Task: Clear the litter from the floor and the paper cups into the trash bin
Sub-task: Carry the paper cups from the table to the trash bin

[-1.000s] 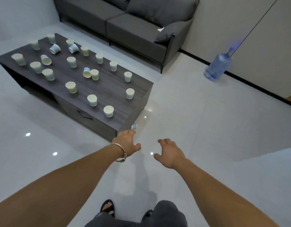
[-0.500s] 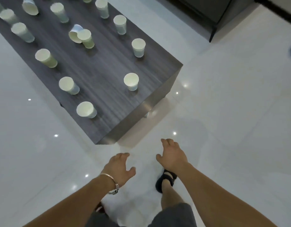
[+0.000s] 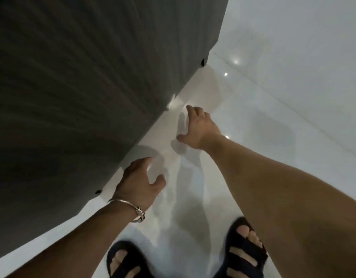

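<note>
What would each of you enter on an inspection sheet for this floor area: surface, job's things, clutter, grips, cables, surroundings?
Surface: glossy white floor, light reflections.
Job's things: small pale scrap, blurred, at the base of the dark table; cups and bin out of view.
Clutter: nothing seen.
Grips: right hand reaches toward the scrap, just short; left hand, fingers spread, holds nothing.
Cables: nothing seen.
Surroundings: table fills upper left; black sandals.

A dark grey wood-grain table [image 3: 72, 97] fills the upper left, two small black pads [image 3: 202, 62] under its lower edge, my silver bracelet [image 3: 125, 203] just beside that edge, my black sandals [image 3: 236, 235] below it.
</note>
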A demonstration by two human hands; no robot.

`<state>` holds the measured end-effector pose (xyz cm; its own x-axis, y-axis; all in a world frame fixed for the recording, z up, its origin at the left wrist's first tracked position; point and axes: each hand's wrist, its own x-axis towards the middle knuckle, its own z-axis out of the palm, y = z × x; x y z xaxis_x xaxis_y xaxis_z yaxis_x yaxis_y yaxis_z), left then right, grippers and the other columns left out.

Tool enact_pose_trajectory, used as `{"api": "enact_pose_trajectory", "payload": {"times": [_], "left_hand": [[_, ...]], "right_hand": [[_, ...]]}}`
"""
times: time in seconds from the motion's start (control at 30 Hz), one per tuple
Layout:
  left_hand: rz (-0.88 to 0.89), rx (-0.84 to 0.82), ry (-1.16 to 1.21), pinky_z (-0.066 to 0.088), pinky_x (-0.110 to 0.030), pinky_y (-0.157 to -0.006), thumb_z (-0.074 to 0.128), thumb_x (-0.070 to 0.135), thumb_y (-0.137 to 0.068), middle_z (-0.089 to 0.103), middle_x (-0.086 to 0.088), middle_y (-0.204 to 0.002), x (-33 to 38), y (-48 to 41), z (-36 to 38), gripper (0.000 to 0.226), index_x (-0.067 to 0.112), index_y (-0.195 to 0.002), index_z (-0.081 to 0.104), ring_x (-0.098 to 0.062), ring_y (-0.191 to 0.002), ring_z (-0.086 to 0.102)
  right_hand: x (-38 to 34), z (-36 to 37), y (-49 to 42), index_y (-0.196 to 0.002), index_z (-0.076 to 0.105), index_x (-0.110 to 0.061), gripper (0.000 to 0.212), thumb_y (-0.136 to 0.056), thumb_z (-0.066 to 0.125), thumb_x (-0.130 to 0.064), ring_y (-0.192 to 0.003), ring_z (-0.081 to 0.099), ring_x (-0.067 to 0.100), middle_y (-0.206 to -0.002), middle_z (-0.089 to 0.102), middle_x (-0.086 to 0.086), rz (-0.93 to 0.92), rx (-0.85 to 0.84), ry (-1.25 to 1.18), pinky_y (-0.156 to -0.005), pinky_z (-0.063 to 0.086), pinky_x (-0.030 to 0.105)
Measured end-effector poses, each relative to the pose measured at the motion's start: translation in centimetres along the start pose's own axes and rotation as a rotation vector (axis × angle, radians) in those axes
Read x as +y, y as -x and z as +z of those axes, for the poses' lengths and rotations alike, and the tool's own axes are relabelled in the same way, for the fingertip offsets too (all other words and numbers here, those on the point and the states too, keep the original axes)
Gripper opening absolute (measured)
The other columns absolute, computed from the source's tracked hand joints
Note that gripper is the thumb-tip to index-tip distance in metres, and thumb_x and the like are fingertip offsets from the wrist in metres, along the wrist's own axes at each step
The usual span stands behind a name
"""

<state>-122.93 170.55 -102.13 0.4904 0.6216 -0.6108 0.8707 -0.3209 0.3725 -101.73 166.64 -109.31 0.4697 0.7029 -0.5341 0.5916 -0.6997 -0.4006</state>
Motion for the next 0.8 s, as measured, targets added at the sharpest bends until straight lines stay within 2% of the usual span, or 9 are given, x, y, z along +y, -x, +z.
{"api": "enact_pose_trajectory", "payload": {"times": [0.1, 0.17, 0.3, 0.37, 0.47, 0.53, 0.63, 0.7, 0.8], "left_hand": [[0.019, 0.014, -0.047, 0.035, -0.028, -0.099, 0.063, 0.037, -0.083, 0.045, -0.002, -0.138, -1.6, -2.8, 2.0, 0.063, 0.017, -0.139, 0.041, -0.019, -0.127, 0.041], [0.015, 0.030, -0.060, 0.034, -0.025, -0.098, 0.062, 0.038, -0.084, 0.043, 0.000, -0.140, -2.2, -4.0, 2.6, 0.065, 0.018, -0.140, 0.038, -0.018, -0.128, 0.039], [0.008, 0.016, -0.064, 0.033, -0.024, -0.103, 0.058, 0.043, -0.085, 0.037, 0.005, -0.145, -2.2, -5.8, 2.1, 0.067, 0.022, -0.143, 0.033, -0.014, -0.132, 0.034], [0.002, 0.019, -0.047, 0.034, -0.028, -0.105, 0.058, 0.043, -0.085, 0.038, 0.004, -0.145, -1.6, -6.1, 1.7, 0.067, 0.023, -0.144, 0.033, -0.014, -0.132, 0.036], [-0.012, 0.025, -0.033, 0.036, -0.028, -0.103, 0.059, 0.042, -0.086, 0.041, 0.002, -0.144, -0.7, -5.0, 1.3, 0.064, 0.022, -0.142, 0.035, -0.017, -0.130, 0.039], [-0.002, 0.015, -0.004, 0.034, -0.025, -0.101, 0.060, 0.038, -0.087, 0.045, -0.002, -0.141, 0.3, -3.3, 1.1, 0.059, 0.018, -0.139, 0.041, -0.019, -0.128, 0.042], [-0.064, -0.029, 0.099, 0.031, -0.026, -0.106, 0.060, 0.038, -0.088, 0.045, -0.004, -0.143, 2.5, 0.3, 0.3, 0.060, 0.014, -0.140, 0.042, -0.020, -0.130, 0.041], [-0.102, -0.050, 0.169, 0.031, -0.026, -0.107, 0.059, 0.040, -0.088, 0.045, -0.004, -0.143, 4.5, 2.9, -0.6, 0.061, 0.013, -0.140, 0.042, -0.019, -0.130, 0.041], [-0.137, -0.078, 0.307, 0.034, -0.022, -0.098, 0.061, 0.042, -0.087, 0.048, -0.002, -0.135, 8.4, 7.3, -3.2, 0.062, 0.014, -0.138, 0.041, -0.017, -0.124, 0.046]], "right_hand": [[0.1, 1.7, -5.5, -0.153, 0.011, -0.020, 0.113, -0.069, 0.077, -0.056, -0.137, 0.031, 0.032, -0.156, 0.022, 0.004, -0.040, 0.132, -0.100, -0.106, 0.039, 0.046], [-0.6, 1.5, -8.4, -0.152, 0.016, -0.018, 0.111, -0.068, 0.078, -0.056, -0.133, 0.033, 0.032, -0.153, 0.025, 0.005, -0.061, 0.220, -0.146, -0.104, 0.041, 0.047], [-1.9, 0.5, -12.4, -0.141, 0.042, -0.012, 0.071, -0.081, 0.064, -0.042, -0.122, 0.038, 0.030, -0.132, 0.044, 0.010, -0.067, 0.231, -0.056, -0.096, 0.045, 0.041], [-2.0, 0.2, -12.4, -0.138, 0.046, -0.013, 0.062, -0.085, 0.060, -0.041, -0.119, 0.039, 0.029, -0.129, 0.048, 0.010, -0.064, 0.216, -0.016, -0.094, 0.045, 0.040], [-1.2, 0.4, -8.7, -0.141, 0.039, -0.019, 0.068, -0.084, 0.066, -0.044, -0.115, 0.046, 0.031, -0.129, 0.049, 0.009, -0.073, 0.191, -0.005, -0.091, 0.046, 0.045], [-0.1, 0.7, -4.3, -0.142, 0.033, -0.025, 0.073, -0.080, 0.069, -0.041, -0.113, 0.048, 0.031, -0.128, 0.050, 0.007, -0.072, 0.108, -0.021, -0.090, 0.047, 0.045], [1.4, 0.2, 3.0, -0.144, 0.032, -0.024, 0.076, -0.079, 0.070, -0.039, -0.114, 0.048, 0.030, -0.127, 0.051, 0.005, -0.064, -0.013, -0.109, -0.092, 0.046, 0.042], [1.5, -1.3, 7.9, -0.145, 0.032, -0.025, 0.078, -0.079, 0.070, -0.040, -0.115, 0.048, 0.027, -0.127, 0.051, 0.004, -0.075, -0.012, -0.160, -0.092, 0.044, 0.038], [0.2, -5.1, 15.0, -0.144, 0.034, -0.024, 0.077, -0.079, 0.071, -0.043, -0.110, 0.049, 0.023, -0.124, 0.053, 0.003, -0.103, 0.050, -0.224, -0.082, 0.042, 0.033]]}}
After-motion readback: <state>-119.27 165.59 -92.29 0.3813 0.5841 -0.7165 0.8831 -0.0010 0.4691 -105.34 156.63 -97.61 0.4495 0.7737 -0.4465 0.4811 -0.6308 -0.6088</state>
